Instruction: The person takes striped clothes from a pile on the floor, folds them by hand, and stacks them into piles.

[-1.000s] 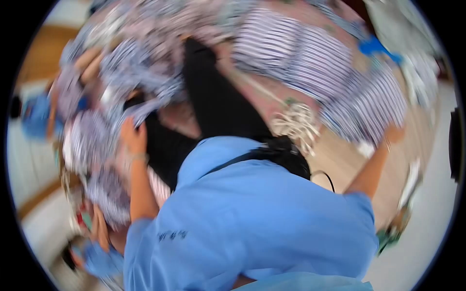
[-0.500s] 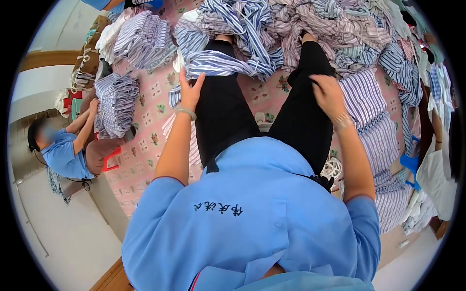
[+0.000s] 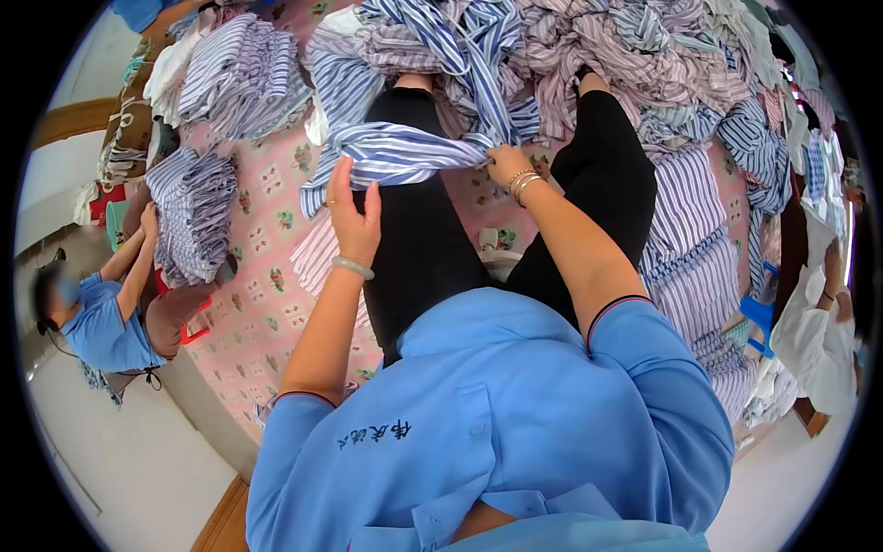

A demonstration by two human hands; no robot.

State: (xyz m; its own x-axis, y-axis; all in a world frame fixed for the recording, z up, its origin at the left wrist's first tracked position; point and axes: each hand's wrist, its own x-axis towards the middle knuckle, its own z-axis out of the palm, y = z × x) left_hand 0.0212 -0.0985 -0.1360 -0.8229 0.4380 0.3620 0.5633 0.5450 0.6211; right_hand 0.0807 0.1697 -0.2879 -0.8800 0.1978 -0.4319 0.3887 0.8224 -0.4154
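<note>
A blue-and-white striped cloth [image 3: 395, 155] lies bunched across my left thigh, its far part running up into the pile. My right hand [image 3: 511, 172] pinches this cloth at its right end, between my knees. At the left end, my left hand [image 3: 354, 219] has thumb and fingers spread apart. Its fingertips reach the cloth's near edge and seem to touch it; I cannot see a grip. Whether the cloth is a garment or a sheet cannot be made out.
A heap of loose striped cloths [image 3: 625, 55] lies beyond my feet. Folded striped stacks [image 3: 685, 207] stand at my right, another folded stack [image 3: 241, 74] at far left. A seated co-worker [image 3: 120, 304] at left handles a folded bundle [image 3: 193, 212]. A blue stool [image 3: 758, 317] is at right.
My right hand has moved left from my right knee and taken hold of the striped cloth. The cloth's right end is now drawn nearer. My left hand has shifted slightly down in view.
</note>
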